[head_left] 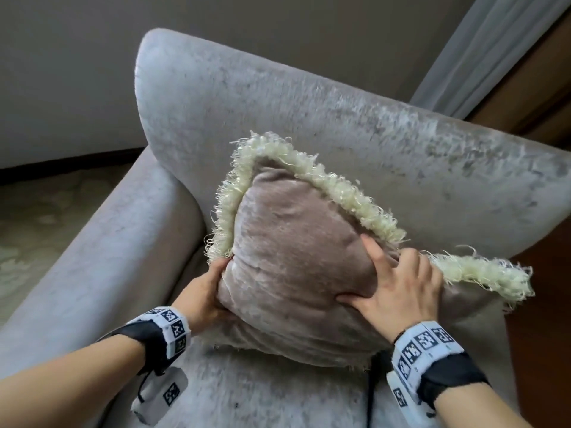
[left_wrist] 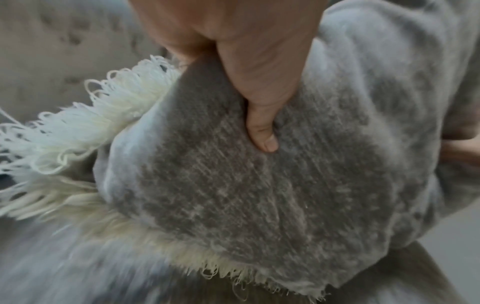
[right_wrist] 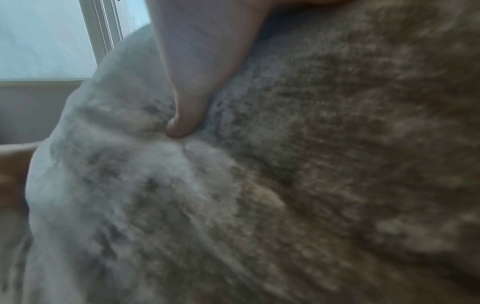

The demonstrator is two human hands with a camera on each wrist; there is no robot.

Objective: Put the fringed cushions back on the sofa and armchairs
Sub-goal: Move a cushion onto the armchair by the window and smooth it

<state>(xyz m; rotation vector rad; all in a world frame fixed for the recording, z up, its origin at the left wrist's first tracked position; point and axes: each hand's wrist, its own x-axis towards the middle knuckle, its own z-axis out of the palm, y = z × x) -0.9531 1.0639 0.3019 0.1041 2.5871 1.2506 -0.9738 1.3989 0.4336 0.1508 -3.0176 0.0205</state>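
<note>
A taupe velvet cushion (head_left: 290, 261) with a cream fringe (head_left: 336, 186) stands tilted on the seat of a grey velvet armchair (head_left: 309, 118), leaning toward its backrest. My left hand (head_left: 205, 291) grips the cushion's left lower edge; its thumb (left_wrist: 262, 131) digs into the velvet (left_wrist: 259, 195). My right hand (head_left: 398, 282) holds the right side, thumb pressed into the front face and fingers wrapped over the fringed edge. In the right wrist view the thumb (right_wrist: 187, 115) presses the cushion fabric (right_wrist: 311, 164).
The armchair's left arm (head_left: 102, 242) curves down beside the cushion. A patterned carpet (head_left: 40, 211) lies to the left. A pale wall stands behind, and a sheer curtain (head_left: 494, 47) and wooden floor (head_left: 537, 257) are on the right.
</note>
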